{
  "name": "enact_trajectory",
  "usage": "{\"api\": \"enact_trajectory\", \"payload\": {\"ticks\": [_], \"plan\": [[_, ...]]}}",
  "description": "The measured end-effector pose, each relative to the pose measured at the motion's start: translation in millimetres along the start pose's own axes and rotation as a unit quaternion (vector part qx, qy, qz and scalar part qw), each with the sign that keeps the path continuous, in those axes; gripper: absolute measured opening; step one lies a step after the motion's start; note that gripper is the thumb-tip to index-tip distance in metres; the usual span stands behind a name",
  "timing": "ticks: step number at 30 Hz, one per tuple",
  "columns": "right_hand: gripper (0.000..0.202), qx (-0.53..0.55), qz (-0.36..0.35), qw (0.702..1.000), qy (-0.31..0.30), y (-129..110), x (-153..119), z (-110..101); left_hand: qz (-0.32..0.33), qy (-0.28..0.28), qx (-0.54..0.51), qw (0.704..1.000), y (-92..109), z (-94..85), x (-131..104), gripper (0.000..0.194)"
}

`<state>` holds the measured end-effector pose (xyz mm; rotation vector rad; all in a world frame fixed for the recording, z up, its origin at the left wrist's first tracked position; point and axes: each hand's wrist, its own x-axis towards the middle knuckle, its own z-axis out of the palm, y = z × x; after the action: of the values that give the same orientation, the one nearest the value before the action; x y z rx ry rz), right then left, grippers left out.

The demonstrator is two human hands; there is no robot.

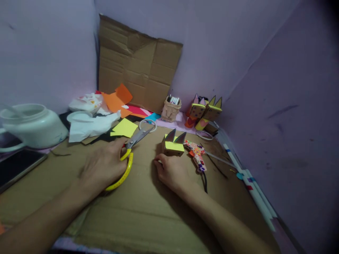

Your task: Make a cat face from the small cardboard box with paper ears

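My left hand (107,164) is closed around the handle side of a pair of scissors (128,169) with yellow handles. Its blades point away to the right, slightly apart, and one handle loop is partly hidden under my fingers. My right hand (173,173) rests low over the cardboard with thumb and forefinger brought together; whatever they may pinch is too small or hidden. Just beyond it, touching or nearly touching the knuckles, is a small cardboard box (173,145) with a yellow top and two dark pointed ears. A flower-patterned glue gun (196,155) lies to its right.
A cardboard sheet (127,218) covers the table. Yellow paper (124,127), a tape ring (147,125) and a pen holder (171,108) sit toward the back. Two eared cardboard figures (203,113) stand back right. At left are a white pot (34,125) and a phone (21,167).
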<state>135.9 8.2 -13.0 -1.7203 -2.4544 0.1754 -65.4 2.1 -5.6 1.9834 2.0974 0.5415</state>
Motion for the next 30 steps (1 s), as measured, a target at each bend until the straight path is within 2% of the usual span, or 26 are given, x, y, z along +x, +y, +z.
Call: {"api": "enact_trajectory", "payload": {"ticks": [5, 11, 15, 17, 19, 24, 30], "plan": [[0.026, -0.021, 0.028, 0.999, -0.013, -5, 4, 7, 0.021, 0.009, 0.032, 0.999, 3, -2.8, -2, 0.04], [0.021, 0.003, 0.005, 1.0, -0.005, -2, 0, 8, -0.01, 0.009, 0.02, 1.0, 5, -6.1, -3, 0.037], [0.017, 0.095, 0.012, 0.995, 0.037, 13, -14, 4, -0.007, 0.04, -0.107, 0.993, 0, -2.6, -3, 0.046], [0.017, 0.117, 0.027, 0.991, 0.061, 18, -20, 3, 0.014, 0.049, -0.178, 0.983, -2, 0.4, -4, 0.048], [0.019, 0.12, 0.034, 0.99, 0.07, 19, -21, 6, 0.027, 0.052, -0.206, 0.977, -1, 3.5, -4, 0.048], [0.025, 0.078, 0.027, 0.996, 0.042, 7, -8, 15, 0.039, 0.054, -0.214, 0.974, 0, 10.2, -6, 0.047], [0.025, -0.014, 0.037, 0.999, -0.016, -3, 3, 12, 0.047, 0.062, -0.202, 0.976, -1, 12.2, -8, 0.046]]}}
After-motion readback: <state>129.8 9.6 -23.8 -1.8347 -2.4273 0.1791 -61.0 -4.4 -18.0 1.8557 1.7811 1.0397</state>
